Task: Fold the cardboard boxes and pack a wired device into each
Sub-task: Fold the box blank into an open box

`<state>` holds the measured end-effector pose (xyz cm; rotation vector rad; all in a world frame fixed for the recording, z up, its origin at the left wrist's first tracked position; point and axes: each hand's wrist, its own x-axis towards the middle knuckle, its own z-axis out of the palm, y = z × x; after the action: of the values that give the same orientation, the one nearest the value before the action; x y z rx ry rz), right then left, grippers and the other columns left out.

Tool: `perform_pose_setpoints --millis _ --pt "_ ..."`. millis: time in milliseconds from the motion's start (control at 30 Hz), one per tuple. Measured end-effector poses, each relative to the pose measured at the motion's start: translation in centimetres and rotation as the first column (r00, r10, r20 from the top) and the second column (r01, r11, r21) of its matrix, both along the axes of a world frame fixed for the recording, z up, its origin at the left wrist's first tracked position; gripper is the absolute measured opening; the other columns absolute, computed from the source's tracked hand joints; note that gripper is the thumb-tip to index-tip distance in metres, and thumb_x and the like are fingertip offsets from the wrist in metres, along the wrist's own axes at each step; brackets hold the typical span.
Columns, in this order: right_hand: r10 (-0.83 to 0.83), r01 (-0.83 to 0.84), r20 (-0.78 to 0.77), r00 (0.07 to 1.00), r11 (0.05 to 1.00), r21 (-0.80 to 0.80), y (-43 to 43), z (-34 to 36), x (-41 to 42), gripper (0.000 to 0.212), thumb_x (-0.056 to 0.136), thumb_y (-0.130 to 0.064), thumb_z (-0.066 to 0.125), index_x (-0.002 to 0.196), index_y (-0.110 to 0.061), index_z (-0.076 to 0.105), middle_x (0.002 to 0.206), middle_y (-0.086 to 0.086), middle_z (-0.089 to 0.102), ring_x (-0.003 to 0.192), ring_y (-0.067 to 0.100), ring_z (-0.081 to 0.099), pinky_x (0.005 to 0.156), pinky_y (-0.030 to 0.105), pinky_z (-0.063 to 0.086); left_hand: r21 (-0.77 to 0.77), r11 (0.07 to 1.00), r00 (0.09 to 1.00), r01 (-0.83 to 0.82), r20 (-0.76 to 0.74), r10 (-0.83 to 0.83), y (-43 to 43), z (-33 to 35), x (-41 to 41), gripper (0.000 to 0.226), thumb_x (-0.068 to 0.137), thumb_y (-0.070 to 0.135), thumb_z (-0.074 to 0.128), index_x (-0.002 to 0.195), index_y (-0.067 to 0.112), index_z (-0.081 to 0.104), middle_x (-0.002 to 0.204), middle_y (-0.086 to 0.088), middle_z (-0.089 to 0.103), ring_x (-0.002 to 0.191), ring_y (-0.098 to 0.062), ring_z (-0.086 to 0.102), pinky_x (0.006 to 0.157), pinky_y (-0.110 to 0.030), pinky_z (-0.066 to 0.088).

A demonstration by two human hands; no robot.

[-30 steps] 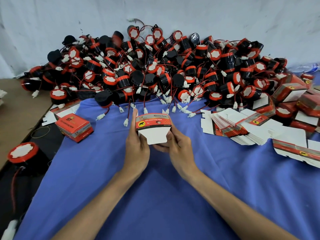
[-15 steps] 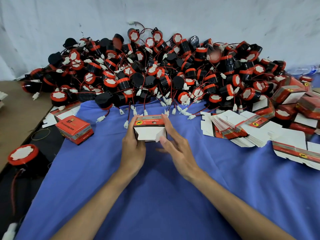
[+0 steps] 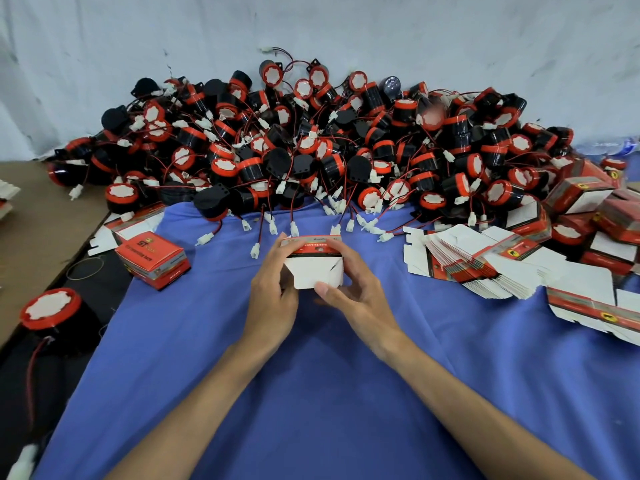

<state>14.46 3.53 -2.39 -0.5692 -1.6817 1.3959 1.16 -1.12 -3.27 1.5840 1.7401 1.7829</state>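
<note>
Cardboard box (image 3: 317,271), one, gripped between two hands: left hand (image 3: 273,299) and right hand (image 3: 360,299) pinching its flaps. One closed box (image 3: 152,259) lies left; wired devices (image 3: 311,150) too many to count.

Blue cloth (image 3: 346,393) over table, brown tabletop (image 3: 41,216) at left, grey-white wall (image 3: 311,26) behind.

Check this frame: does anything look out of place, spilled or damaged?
One wired device sits alone off the blue cloth at the left edge, apart from the main pile. The stack of flat boxes has slumped into a fan. Both hands hold the box; no damage shows.
</note>
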Motion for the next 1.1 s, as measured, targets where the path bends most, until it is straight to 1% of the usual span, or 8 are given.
perform_pose_setpoints --millis 133,233,367,500,700,833,933,1100 --pt "0.002 -0.003 -0.051 0.999 1.000 -0.022 0.20 0.02 0.16 0.050 0.085 -0.002 0.066 0.131 -0.017 0.053 0.123 -0.010 0.061 0.096 0.012 0.067 0.083 0.047 0.057 0.023 0.998 0.996 0.066 0.059 -0.067 -0.16 0.09 0.06 0.066 0.087 -0.011 0.036 0.119 0.045 0.050 0.131 0.035 0.044 0.134 0.016 0.028 0.106 -0.023 0.040" --pt "0.002 -0.005 -0.056 0.998 0.998 -0.056 0.40 0.32 0.28 0.046 0.087 0.005 0.063 0.128 -0.013 0.055 0.121 0.007 0.062 0.091 0.016 0.068 0.078 0.036 0.057 0.040 0.976 0.947 0.216 0.233 -0.219 -0.61 0.03 -0.01 0.043 0.088 0.015 0.038 0.124 0.033 0.055 0.148 0.010 0.042 0.144 -0.007 0.027 0.102 -0.044 0.048" --pt "0.004 -0.013 -0.090 0.996 0.994 -0.104 0.45 0.64 0.36 0.040 0.088 0.009 0.060 0.119 -0.016 0.060 0.120 0.017 0.061 0.086 0.025 0.069 0.075 0.031 0.057 0.029 0.966 0.943 0.258 0.208 -0.259 -0.71 0.15 0.02 0.044 0.091 0.036 0.045 0.131 0.018 0.054 0.150 -0.002 0.042 0.143 0.002 0.022 0.106 -0.045 0.044" --pt "-0.003 -0.004 -0.073 0.997 0.994 -0.108 0.61 0.46 0.45 0.041 0.088 0.007 0.060 0.122 -0.018 0.059 0.121 0.013 0.063 0.096 0.027 0.069 0.074 0.030 0.057 -0.012 0.989 0.986 0.146 0.082 -0.145 -0.21 0.15 0.15 0.034 0.090 0.029 0.054 0.123 0.036 0.052 0.145 0.000 0.048 0.140 0.009 0.025 0.109 -0.019 0.034" --pt "-0.177 0.171 0.071 0.982 0.982 0.084 0.74 0.17 0.34 0.051 0.088 -0.012 0.067 0.132 -0.034 0.052 0.114 -0.012 0.066 0.101 0.008 0.065 0.089 0.031 0.054 -0.011 0.994 0.994 0.111 0.024 -0.110 -0.30 -0.01 0.06 0.033 0.092 0.028 0.059 0.121 0.040 0.049 0.145 -0.003 0.049 0.135 0.016 0.026 0.107 -0.013 0.033" --pt "-0.292 0.270 0.103 0.951 0.945 0.186 0.53 0.18 0.21 0.056 0.084 -0.018 0.071 0.108 -0.065 0.053 0.097 -0.018 0.069 0.086 0.008 0.068 0.081 0.028 0.056 0.012 0.998 0.998 0.068 0.009 -0.068 -0.18 -0.09 0.12 0.040 0.090 0.020 0.066 0.122 0.037 0.048 0.131 0.015 0.059 0.125 0.012 0.044 0.097 -0.010 0.039" --pt "-0.307 0.297 0.024 0.952 0.937 0.181 0.27 0.25 0.18 0.050 0.081 -0.018 0.073 0.103 -0.061 0.057 0.098 -0.021 0.070 0.091 0.005 0.068 0.077 0.022 0.055 -0.001 0.997 0.994 0.082 0.071 -0.082 -0.27 -0.03 0.03 0.052 0.084 0.029 0.064 0.131 0.036 0.043 0.113 0.042 0.055 0.110 0.013 0.054 0.086 -0.006 0.043" --pt "-0.306 0.306 -0.014 0.952 0.947 0.094 0.28 -0.05 0.07 0.051 0.079 -0.007 0.074 0.098 -0.052 0.060 0.093 -0.012 0.074 0.088 0.010 0.071 0.076 0.037 0.059 -0.008 0.989 0.983 0.148 0.110 -0.146 -0.29 -0.32 -0.08 0.058 0.085 0.026 0.062 0.140 0.021 0.045 0.123 0.038 0.053 0.116 0.002 0.055 0.088 -0.013 0.046"
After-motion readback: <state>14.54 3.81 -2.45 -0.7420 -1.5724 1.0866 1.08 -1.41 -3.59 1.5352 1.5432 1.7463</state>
